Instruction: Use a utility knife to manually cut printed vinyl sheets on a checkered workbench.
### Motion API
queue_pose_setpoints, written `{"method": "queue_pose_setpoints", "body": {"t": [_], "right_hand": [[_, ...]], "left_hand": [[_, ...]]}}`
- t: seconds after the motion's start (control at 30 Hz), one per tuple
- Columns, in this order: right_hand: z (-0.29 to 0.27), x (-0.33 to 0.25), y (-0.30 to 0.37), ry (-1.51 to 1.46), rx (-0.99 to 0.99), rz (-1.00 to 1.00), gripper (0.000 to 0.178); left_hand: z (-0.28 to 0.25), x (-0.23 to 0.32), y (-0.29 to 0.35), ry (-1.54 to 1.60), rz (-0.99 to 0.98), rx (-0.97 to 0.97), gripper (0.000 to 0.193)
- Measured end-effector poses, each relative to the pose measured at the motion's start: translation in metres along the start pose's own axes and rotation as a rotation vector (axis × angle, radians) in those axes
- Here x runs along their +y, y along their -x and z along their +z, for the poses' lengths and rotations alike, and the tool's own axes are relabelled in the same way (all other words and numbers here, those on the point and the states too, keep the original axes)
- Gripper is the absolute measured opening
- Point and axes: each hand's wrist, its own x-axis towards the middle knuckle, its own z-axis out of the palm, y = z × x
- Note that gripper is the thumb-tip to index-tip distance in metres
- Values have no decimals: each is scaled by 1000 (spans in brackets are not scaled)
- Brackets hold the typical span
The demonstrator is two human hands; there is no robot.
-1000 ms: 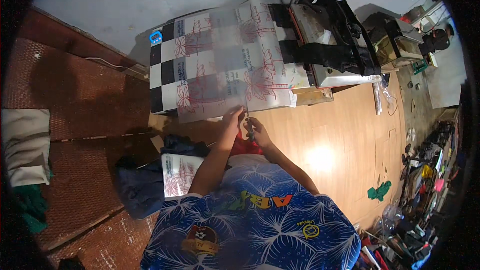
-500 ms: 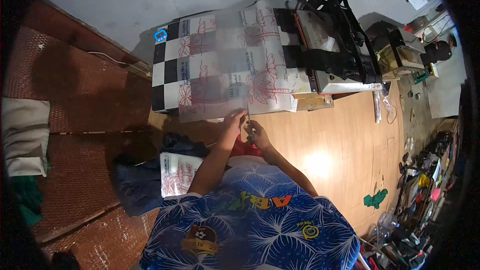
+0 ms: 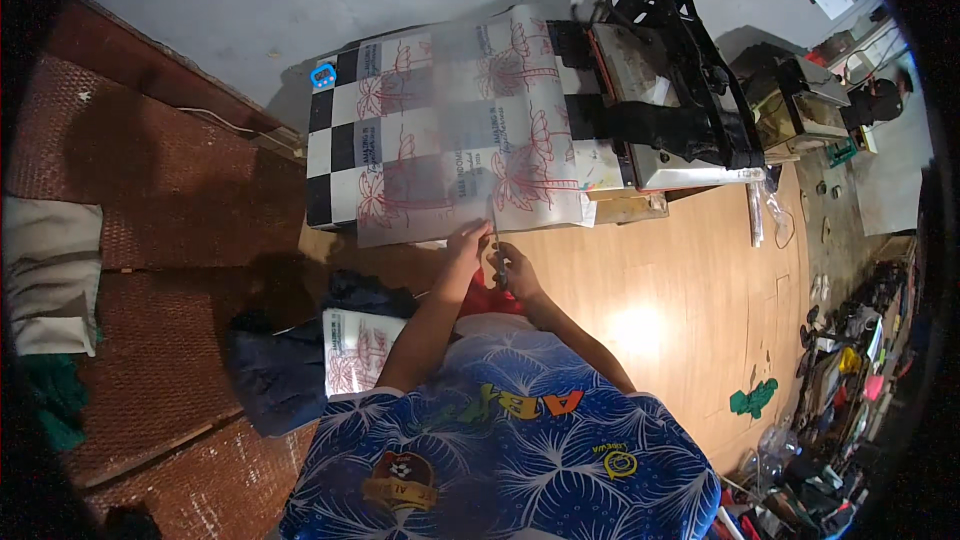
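A large translucent film sheet [image 3: 440, 165] with red palm-tree prints and dark lettering lies over a black-and-white checkered table. My left hand [image 3: 468, 243] is closed on the sheet's near edge, just left of the middle. Beside it, my right hand [image 3: 514, 272] is wrapped round the dark handles of a pair of scissors [image 3: 496, 230]. Their blades point away from me at the near edge of the film, between the two printed columns. My fingers partly hide the exact spot where blade and film meet.
A heat press [image 3: 690, 90] stands to the right on the table [image 3: 318, 145]. A small blue timer [image 3: 323, 76] sits at the far left corner. Cut printed film pieces [image 3: 355, 350] lie on dark cloth [image 3: 275, 370] at my left. Green cloth [image 3: 754, 398] lies on the floor.
Both hands stay at the near edge of the film, with the same holds. The scissor blades have shifted only slightly, and the whole view has moved a little.
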Motion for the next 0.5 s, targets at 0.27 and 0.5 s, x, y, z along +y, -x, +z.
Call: {"method": "queue_pose_setpoints", "body": {"t": [0.27,0.5], "right_hand": [[0,3,-8,-76,-14,70,46],[-1,-15,-12,-34,-28,68,44]], "left_hand": [[-16,-10,-11,-290,243,-101,11],[-2,6,11,34,67,-102,9]]}}
